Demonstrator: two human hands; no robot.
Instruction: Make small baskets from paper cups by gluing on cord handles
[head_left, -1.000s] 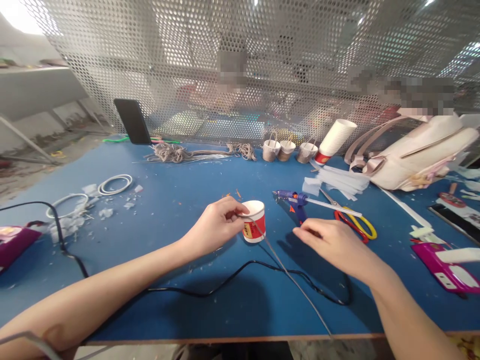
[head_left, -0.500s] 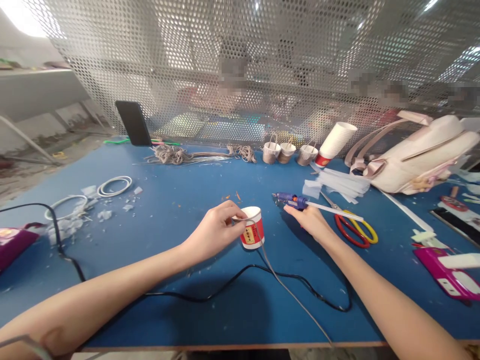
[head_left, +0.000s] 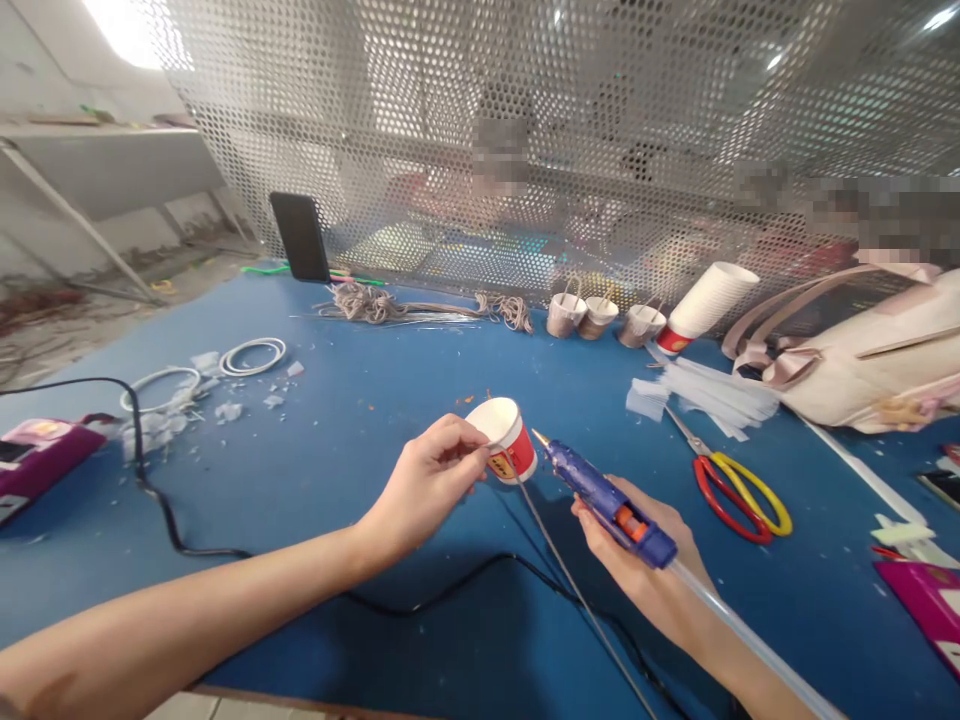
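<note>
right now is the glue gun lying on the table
No, the right hand holds the glue gun up, nozzle toward the paper cup.

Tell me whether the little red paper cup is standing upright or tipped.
Tipped. The left hand holds the red paper cup off the table, its open mouth leaning up and left, its base toward the glue gun nozzle.

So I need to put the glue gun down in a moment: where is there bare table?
Bare blue table lies between the white rings and the paper cup in the left hand. Another patch sits right of the scissors. It is crowded by the small baskets, plastic strips and bag; the black cable crosses the near edge.
</note>
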